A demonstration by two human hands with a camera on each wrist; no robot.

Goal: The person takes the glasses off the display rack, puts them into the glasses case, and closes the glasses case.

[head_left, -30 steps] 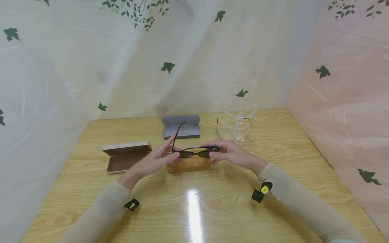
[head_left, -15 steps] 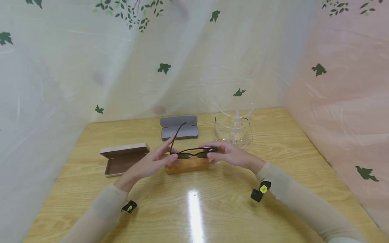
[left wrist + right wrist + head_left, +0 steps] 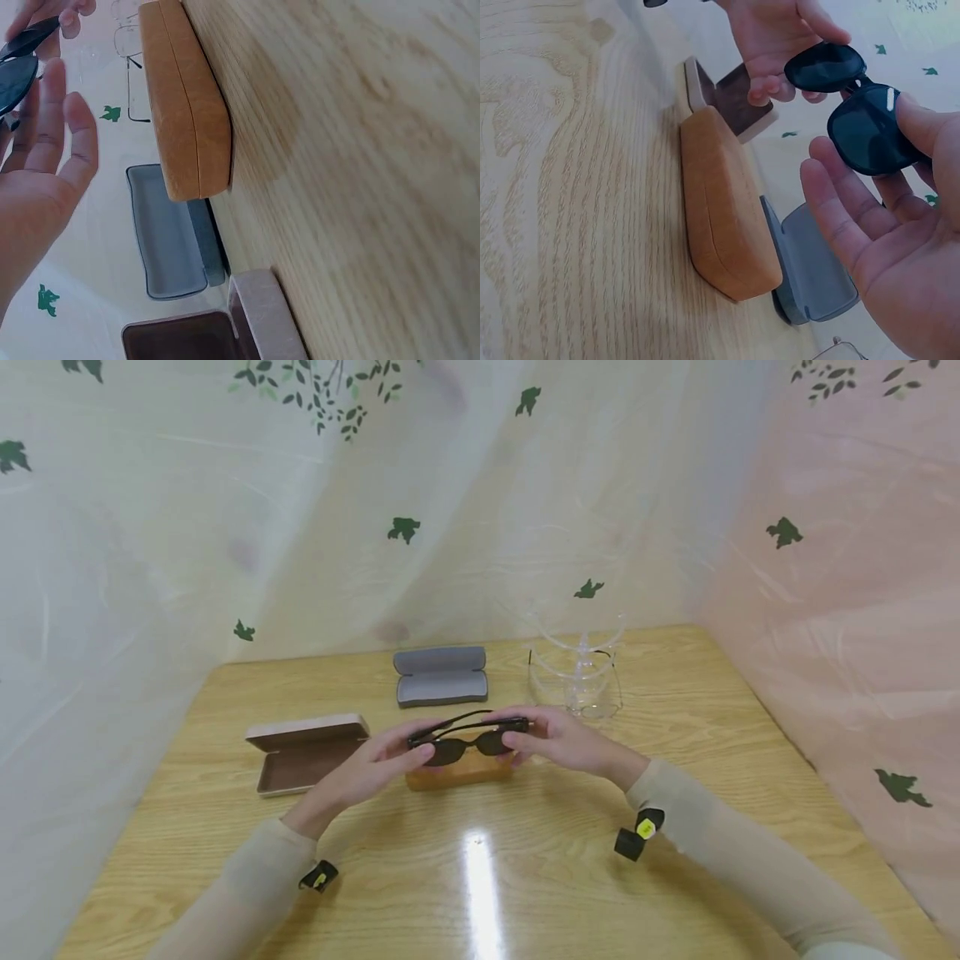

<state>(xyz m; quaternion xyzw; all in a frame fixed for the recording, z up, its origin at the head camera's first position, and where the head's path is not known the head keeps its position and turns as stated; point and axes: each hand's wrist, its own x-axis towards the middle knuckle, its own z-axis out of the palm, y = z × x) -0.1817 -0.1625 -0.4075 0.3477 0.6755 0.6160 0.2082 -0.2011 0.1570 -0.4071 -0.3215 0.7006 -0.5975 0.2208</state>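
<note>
Between both hands is a pair of dark sunglasses (image 3: 450, 751), held above a closed orange-brown glasses case (image 3: 457, 774). My left hand (image 3: 369, 774) pinches the left end of the frame, thumb at the lens edge. At the other end my right hand (image 3: 573, 742) pinches the frame between thumb and fingers. Both temples lie folded in across the back of the lenses in the head view. The right wrist view shows the two dark lenses (image 3: 871, 129) face on, with the right thumb against one of them. The orange-brown case (image 3: 184, 101) stands on the table below the hands.
An open glasses case with brown lining (image 3: 311, 755) lies at the left. Behind the hands is an open grey glasses case (image 3: 441, 687). A clear display stand (image 3: 583, 664) at the back right bears thin-framed glasses (image 3: 618, 687). Leaf-patterned sheeting surrounds the wooden table (image 3: 570, 877).
The left temple, which stood up and outward, is now folded in over the lenses. The sunglasses have tilted so more of the lenses shows. Both hands keep their grip.
</note>
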